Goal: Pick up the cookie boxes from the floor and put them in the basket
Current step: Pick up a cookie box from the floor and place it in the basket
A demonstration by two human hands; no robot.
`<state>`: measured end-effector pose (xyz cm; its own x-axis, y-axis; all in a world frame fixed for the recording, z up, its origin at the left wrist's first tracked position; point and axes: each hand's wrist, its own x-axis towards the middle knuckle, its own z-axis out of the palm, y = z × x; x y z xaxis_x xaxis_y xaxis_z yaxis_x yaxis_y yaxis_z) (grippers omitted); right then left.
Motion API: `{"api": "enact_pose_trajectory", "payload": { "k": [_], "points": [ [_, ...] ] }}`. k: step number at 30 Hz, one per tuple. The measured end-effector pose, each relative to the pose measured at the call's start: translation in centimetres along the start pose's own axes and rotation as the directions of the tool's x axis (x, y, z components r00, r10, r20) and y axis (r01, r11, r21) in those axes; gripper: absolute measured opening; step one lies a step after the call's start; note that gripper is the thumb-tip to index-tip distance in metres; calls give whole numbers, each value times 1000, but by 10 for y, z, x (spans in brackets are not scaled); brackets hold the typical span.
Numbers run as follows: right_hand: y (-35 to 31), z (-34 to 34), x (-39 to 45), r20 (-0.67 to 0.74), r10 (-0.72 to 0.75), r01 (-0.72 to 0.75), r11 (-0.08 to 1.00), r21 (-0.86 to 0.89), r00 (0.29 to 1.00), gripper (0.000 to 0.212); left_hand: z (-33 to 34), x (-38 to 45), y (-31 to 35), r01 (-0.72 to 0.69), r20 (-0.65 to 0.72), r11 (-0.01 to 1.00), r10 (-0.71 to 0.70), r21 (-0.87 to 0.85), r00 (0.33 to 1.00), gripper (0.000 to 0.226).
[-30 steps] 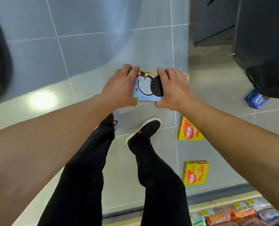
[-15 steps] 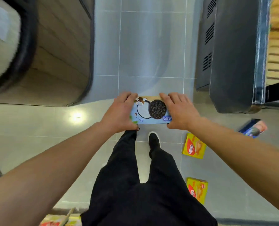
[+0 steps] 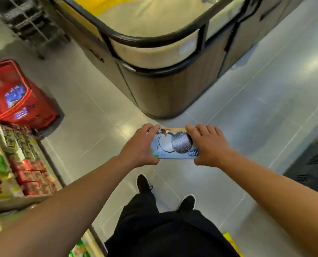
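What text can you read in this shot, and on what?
Nothing reads cleanly.
Cookie box held by both hands: blue logo patch at its lower right corner, too blurred to read.
Red basket: blue pack inside shows white print, blurred.
Shelf packs on the left: labels blurred.

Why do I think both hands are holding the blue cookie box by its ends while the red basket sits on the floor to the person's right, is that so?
Not quite. The head view shows the red basket on the floor to the person's left, beside the snack shelf, not the right. The rest holds: the left hand and right hand grip the blue cookie box by its ends.
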<state>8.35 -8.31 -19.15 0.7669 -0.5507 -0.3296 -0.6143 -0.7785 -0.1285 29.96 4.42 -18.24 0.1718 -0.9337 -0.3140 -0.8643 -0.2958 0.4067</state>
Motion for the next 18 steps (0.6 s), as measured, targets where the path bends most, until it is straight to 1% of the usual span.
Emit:
{"api": "enact_pose_trajectory", "payload": {
  "k": [5,9,11,14,18],
  "points": [
    [-85,-57,72,-51,-216,208,971,-118,975,115,-53,-43,-85,136,-165,989,-143,-53,976,116],
    [-162,-82,130,-55,-339,322,926,-197,939,117,-91,-75,-160,216,-243,973,-230,-85,942,116],
    [-201,-95,158,-58,-389,370,905,-211,919,118,-110,-89,-197,240,-284,967,-256,-91,924,116],
    [-265,-113,199,-60,-459,433,868,-242,887,119,-136,-114,-257,283,-323,950,-310,-129,894,117],
    [-333,-129,242,-43,-515,488,833,-261,856,118,-168,-136,-318,322,-338,929,-366,-182,867,118]
  ]
}}
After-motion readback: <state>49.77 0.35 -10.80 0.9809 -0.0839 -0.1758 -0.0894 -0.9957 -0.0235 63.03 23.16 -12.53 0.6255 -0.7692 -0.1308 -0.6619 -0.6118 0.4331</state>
